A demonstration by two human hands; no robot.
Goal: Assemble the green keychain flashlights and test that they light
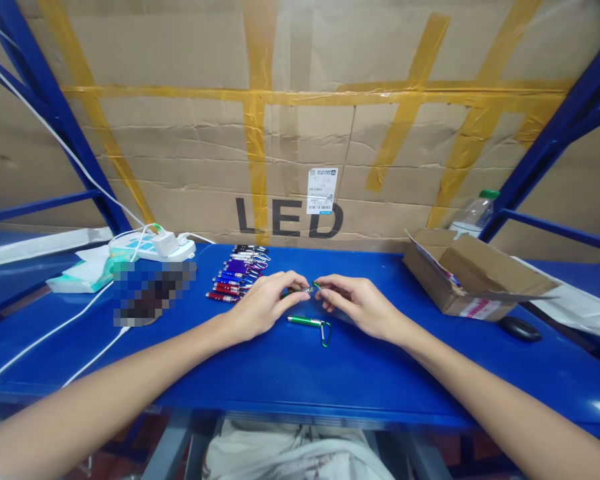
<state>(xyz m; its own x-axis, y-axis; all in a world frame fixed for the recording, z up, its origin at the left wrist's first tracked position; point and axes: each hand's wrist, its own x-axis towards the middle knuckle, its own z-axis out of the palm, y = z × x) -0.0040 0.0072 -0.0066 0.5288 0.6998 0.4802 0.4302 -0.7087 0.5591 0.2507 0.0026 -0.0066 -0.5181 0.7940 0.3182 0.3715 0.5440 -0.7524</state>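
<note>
Between the fingertips of my left hand (263,303) is a small keychain flashlight (307,289); its silver end shows and most of its body is hidden. My right hand (360,303) pinches the green carabiner clip (315,285) at that end. Just below my hands, a second green keychain flashlight (305,321) lies on the blue table (300,380), its green clip pointing toward me. Left of my left hand, several keychain flashlights (237,273) in red, blue, purple, silver and black lie in a stacked row with their clips to the right.
An open cardboard box (430,283) stands at the right, beside a black mouse (520,329) and a capped bottle (475,213). At the left are a white power strip (180,250), a tissue pack (83,273) and white cables. A large carton (190,167) rises behind the table.
</note>
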